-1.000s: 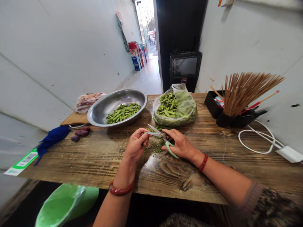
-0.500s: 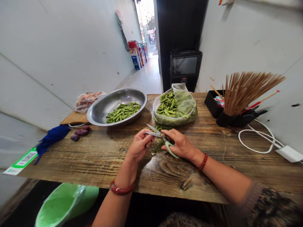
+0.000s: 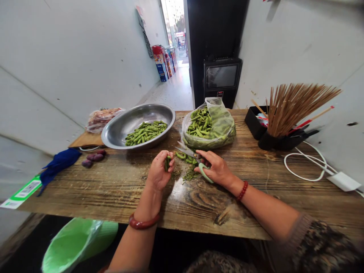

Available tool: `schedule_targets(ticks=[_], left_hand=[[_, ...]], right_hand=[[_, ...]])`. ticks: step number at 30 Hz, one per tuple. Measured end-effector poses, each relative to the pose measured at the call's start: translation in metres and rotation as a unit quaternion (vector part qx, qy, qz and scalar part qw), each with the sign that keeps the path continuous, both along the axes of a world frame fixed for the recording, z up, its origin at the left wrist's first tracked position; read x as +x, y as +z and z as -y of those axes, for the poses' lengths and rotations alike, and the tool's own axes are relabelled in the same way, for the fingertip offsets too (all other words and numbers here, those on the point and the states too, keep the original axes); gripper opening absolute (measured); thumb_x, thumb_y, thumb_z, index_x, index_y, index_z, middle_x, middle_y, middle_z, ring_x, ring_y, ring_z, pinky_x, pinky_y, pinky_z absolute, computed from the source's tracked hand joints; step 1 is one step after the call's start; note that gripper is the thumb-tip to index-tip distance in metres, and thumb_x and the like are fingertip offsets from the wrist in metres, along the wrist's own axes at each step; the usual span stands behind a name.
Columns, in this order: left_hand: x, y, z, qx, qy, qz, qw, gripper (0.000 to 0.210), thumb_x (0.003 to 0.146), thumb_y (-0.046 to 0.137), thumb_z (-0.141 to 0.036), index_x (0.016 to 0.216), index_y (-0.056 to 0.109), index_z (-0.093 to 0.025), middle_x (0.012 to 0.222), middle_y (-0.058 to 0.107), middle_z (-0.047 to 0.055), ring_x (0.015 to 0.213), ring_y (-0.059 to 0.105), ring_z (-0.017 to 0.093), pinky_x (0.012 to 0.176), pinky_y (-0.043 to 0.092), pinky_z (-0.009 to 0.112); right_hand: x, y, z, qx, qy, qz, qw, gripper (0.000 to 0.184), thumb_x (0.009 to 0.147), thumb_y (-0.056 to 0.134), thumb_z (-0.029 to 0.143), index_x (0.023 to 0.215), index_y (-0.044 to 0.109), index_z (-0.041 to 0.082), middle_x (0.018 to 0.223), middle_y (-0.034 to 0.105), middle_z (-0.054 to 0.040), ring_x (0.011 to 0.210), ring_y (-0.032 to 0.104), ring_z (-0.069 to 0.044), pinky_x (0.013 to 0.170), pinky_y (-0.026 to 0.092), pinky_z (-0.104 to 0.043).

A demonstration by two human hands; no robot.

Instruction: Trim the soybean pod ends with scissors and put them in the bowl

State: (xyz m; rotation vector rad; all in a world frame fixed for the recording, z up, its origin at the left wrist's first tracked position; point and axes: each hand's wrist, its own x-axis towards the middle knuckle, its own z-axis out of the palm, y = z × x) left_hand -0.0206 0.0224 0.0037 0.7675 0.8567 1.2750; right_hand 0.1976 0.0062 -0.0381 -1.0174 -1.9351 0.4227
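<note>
My left hand (image 3: pixel 160 169) is closed around a green edamame pod (image 3: pixel 167 163), held above the wooden table. In my right hand (image 3: pixel 214 167) is a pair of scissors (image 3: pixel 202 168) with pale green handles, blades pointing up and left. Under the blades lie several loose pods (image 3: pixel 182 155) and a small heap of green trimmings (image 3: pixel 190 174). Behind my hands stands a clear plastic bag (image 3: pixel 224 131) full of edamame pods. To its left, a steel basin (image 3: pixel 115 131) holds a pile of pods (image 3: pixel 146 132).
Black holders with wooden skewers (image 3: pixel 295 110) stand at the right, near a white cable and adapter (image 3: pixel 344 182). Purple-red tubers (image 3: pixel 92 157), a blue cloth (image 3: pixel 59 163) and a bag of meat (image 3: pixel 101 119) are at left. A lined green bin (image 3: pixel 71 242) is below the table edge.
My left hand has drawn back to the left, away from the scissor blades, with a pod now showing in its fingers. My right hand stays close to where it was.
</note>
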Motion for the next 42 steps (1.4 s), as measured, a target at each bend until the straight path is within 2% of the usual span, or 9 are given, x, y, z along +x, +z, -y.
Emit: schedule_targets(ticks=[4,7,12,15,20,25,31,33,42], left_hand=[[-0.001,0.0,-0.006,-0.011,-0.022,-0.054,0.998,0.019,0.072,0.068,-0.03,0.074,0.056,-0.016,0.071,0.055,-0.002,0.054,0.049,0.007,0.04,0.031,0.015],[0.004,-0.005,-0.013,0.047,-0.068,-0.231,0.97,0.016,0.074,0.064,-0.029,0.084,0.066,-0.016,0.067,0.058,-0.001,0.052,0.049,0.008,0.043,0.033,0.018],[0.019,-0.015,-0.028,0.23,-0.103,-0.573,0.779,0.013,0.073,0.06,-0.017,0.078,0.072,-0.017,0.08,0.07,0.006,0.078,0.061,0.019,0.075,0.045,0.03],[0.026,-0.015,-0.03,0.252,-0.136,-0.679,0.676,0.017,0.074,0.06,-0.016,0.085,0.072,-0.019,0.086,0.069,0.007,0.08,0.061,0.021,0.074,0.044,0.031],[0.024,-0.014,-0.022,0.267,-0.148,-0.728,0.614,0.011,0.078,0.057,-0.017,0.084,0.066,-0.018,0.086,0.066,0.009,0.08,0.059,0.022,0.07,0.043,0.031],[0.012,-0.015,-0.017,0.272,-0.128,-0.664,0.684,0.004,0.075,0.058,-0.014,0.073,0.061,-0.017,0.078,0.061,0.006,0.076,0.055,0.019,0.069,0.041,0.03],[0.004,0.0,-0.015,0.139,-0.07,-0.369,0.916,0.014,0.08,0.06,-0.03,0.079,0.061,-0.016,0.064,0.054,-0.002,0.052,0.041,0.008,0.049,0.031,0.02],[0.005,0.005,-0.012,0.076,-0.082,-0.238,0.965,0.019,0.079,0.062,-0.033,0.086,0.06,-0.015,0.066,0.056,-0.002,0.045,0.033,0.005,0.042,0.022,0.018],[0.01,0.005,-0.008,0.022,-0.069,-0.129,0.989,0.028,0.066,0.079,-0.029,0.085,0.067,-0.012,0.07,0.062,0.001,0.045,0.037,0.001,0.039,0.021,0.014]], right_hand=[[0.002,0.001,-0.003,-0.007,-0.038,-0.052,0.998,0.061,0.078,0.071,0.036,0.132,0.048,0.022,0.095,0.059,-0.0052,0.08,0.059,-0.018,0.078,0.052,-0.032],[0.002,0.0,-0.004,-0.013,-0.039,-0.057,0.998,0.061,0.077,0.071,0.036,0.132,0.047,0.022,0.1,0.06,-0.0059,0.08,0.06,-0.017,0.076,0.053,-0.032],[0.002,-0.001,-0.004,-0.013,-0.032,-0.05,0.998,0.063,0.076,0.073,0.034,0.132,0.047,0.022,0.1,0.059,-0.006,0.08,0.06,-0.017,0.078,0.053,-0.032],[0.002,0.001,-0.003,-0.015,-0.031,-0.046,0.998,0.062,0.077,0.073,0.033,0.132,0.047,0.021,0.099,0.059,-0.006,0.08,0.06,-0.017,0.078,0.053,-0.032],[0.001,0.002,-0.003,-0.017,-0.036,-0.043,0.998,0.061,0.077,0.072,0.032,0.132,0.047,0.022,0.098,0.059,-0.0057,0.08,0.059,-0.017,0.078,0.052,-0.032],[0.001,0.0,-0.003,-0.019,-0.033,-0.042,0.998,0.061,0.078,0.072,0.032,0.133,0.047,0.023,0.099,0.059,-0.0056,0.081,0.06,-0.018,0.075,0.052,-0.032],[0.001,0.001,-0.002,-0.015,-0.032,-0.045,0.998,0.059,0.079,0.07,0.034,0.132,0.047,0.023,0.098,0.06,-0.0054,0.08,0.06,-0.018,0.078,0.053,-0.033],[0.0,0.001,-0.002,-0.013,-0.026,-0.043,0.999,0.059,0.079,0.071,0.033,0.132,0.047,0.023,0.096,0.059,-0.0052,0.08,0.059,-0.018,0.078,0.053,-0.033],[0.0,-0.001,-0.003,-0.034,-0.002,-0.021,0.999,0.063,0.077,0.072,0.034,0.133,0.046,0.023,0.101,0.06,-0.0065,0.082,0.06,-0.018,0.078,0.053,-0.034]])
